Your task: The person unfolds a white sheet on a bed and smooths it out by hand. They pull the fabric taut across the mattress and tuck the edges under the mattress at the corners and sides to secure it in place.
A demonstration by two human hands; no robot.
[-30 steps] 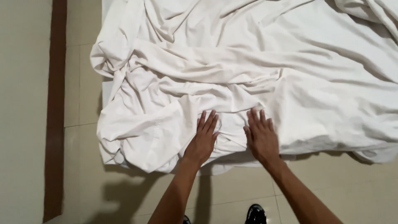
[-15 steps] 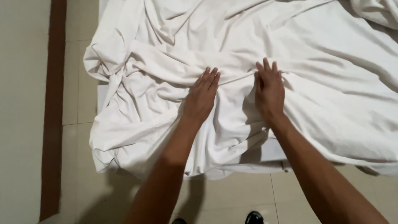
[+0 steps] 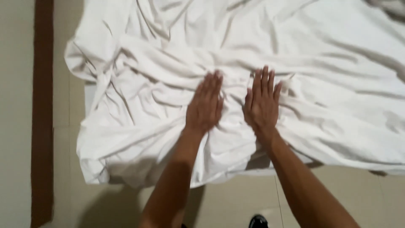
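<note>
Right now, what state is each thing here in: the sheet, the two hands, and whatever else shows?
White sheet: spread out, heavily wrinkled, bunched near the hands.
Left hand: open, palm flat on the sheet.
Right hand: open, fingers spread, flat on the sheet.
Black shoe: on the tiled floor, only its tip visible.

The single head camera looked steeply down from above, fairly near, at a white sheet [image 3: 295, 63] spreading toward twelve o'clock.

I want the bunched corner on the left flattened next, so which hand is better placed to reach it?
Probably the left hand. It lies flat on the white sheet nearer the bunched corner, with creased cloth running straight from its fingers. The right hand lies flat farther right and would have to cross over.
</note>
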